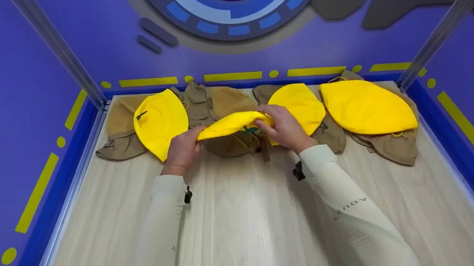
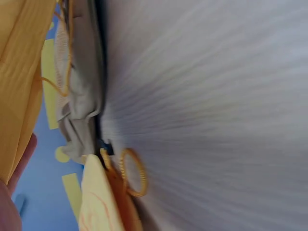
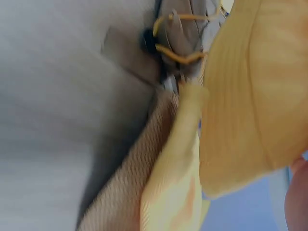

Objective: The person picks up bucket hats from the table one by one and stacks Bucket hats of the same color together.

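Both hands hold one yellow hat (image 1: 231, 124) up over the middle of the far edge of the surface (image 1: 244, 218). The left hand (image 1: 182, 149) has its grip closed round the left end; the right hand's (image 1: 282, 125) grip pinches the other end, thumb in front. Beneath it lies a brown hat (image 1: 229, 101) — cord trailing nearby. Toward the far left corner, a second yellow hat (image 1: 161, 122) overlaps brown cloth (image 1: 124, 125); two more yellow hats (image 1: 367, 106) lie toward the far right corner — likewise on brown cloth.
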`<action>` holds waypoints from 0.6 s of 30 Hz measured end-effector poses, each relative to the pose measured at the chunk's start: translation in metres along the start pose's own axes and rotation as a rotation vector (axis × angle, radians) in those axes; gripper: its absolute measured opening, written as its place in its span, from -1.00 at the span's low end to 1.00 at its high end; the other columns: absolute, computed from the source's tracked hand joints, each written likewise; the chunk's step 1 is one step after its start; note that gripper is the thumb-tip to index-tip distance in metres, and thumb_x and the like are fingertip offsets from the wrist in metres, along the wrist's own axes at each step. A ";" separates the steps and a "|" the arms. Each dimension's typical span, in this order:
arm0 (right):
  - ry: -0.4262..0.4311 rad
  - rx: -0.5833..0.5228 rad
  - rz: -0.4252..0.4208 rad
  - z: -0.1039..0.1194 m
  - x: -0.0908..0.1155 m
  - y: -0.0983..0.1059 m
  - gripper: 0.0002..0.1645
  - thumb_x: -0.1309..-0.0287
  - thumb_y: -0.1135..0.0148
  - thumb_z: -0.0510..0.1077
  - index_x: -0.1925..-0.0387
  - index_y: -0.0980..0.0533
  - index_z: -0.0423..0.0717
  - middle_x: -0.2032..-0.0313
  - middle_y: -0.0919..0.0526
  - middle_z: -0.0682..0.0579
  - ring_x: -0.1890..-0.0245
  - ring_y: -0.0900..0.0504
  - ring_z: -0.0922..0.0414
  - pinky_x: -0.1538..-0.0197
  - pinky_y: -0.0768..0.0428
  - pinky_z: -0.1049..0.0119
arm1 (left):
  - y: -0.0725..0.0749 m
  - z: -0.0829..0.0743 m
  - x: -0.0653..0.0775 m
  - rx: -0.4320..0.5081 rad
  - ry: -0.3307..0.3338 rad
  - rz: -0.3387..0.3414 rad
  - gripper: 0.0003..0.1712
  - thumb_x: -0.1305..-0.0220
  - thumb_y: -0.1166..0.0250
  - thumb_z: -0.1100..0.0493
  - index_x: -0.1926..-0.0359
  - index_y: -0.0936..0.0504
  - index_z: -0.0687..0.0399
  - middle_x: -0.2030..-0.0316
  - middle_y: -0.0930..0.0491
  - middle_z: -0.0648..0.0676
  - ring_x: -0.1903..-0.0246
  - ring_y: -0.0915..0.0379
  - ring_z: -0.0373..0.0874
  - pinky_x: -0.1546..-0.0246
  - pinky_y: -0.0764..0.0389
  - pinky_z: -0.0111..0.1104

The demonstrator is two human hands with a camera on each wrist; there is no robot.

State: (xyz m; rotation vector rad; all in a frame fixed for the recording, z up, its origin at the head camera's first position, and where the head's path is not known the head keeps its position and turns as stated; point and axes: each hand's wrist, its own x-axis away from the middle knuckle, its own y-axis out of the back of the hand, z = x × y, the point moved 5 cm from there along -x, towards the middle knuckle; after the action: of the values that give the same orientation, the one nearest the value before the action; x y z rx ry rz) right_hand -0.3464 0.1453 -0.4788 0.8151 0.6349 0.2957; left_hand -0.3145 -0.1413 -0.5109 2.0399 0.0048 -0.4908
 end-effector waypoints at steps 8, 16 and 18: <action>-0.036 0.034 0.101 -0.015 0.024 0.011 0.10 0.10 -0.51 0.48 -0.44 -0.38 0.18 -0.38 -0.49 0.07 -0.39 -0.44 0.01 -0.44 -0.42 -0.09 | 0.013 -0.005 -0.002 0.057 -0.001 0.045 -0.68 -0.43 -0.31 0.12 -0.15 -0.64 -0.01 0.03 -0.78 0.07 0.16 -0.68 0.03 -0.11 -0.68 -0.09; -0.069 0.015 0.092 -0.026 0.036 0.016 -0.59 -0.26 -0.42 -0.02 -0.12 -0.67 0.02 0.00 -0.77 0.07 0.03 -0.69 0.05 -0.21 -0.64 0.03 | 0.019 -0.005 0.001 0.112 0.032 0.068 -0.70 -0.44 -0.28 0.09 -0.14 -0.65 -0.05 0.03 -0.77 0.05 0.15 -0.66 0.01 -0.12 -0.67 -0.09; -0.086 0.000 0.081 -0.023 0.035 0.022 -0.74 -0.34 -0.33 -0.05 0.01 -0.71 0.00 0.13 -0.80 0.07 0.23 -0.67 0.09 -0.06 -0.70 0.08 | 0.024 -0.007 0.000 0.123 0.045 0.057 -0.69 -0.44 -0.29 0.08 -0.14 -0.65 -0.05 0.03 -0.77 0.04 0.15 -0.65 0.01 -0.12 -0.66 -0.08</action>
State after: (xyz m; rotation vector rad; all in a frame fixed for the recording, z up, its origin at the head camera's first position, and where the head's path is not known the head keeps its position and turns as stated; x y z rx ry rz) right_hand -0.3336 0.1895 -0.4886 0.8504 0.5228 0.3321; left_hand -0.3076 -0.1478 -0.4879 2.1650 -0.0571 -0.4185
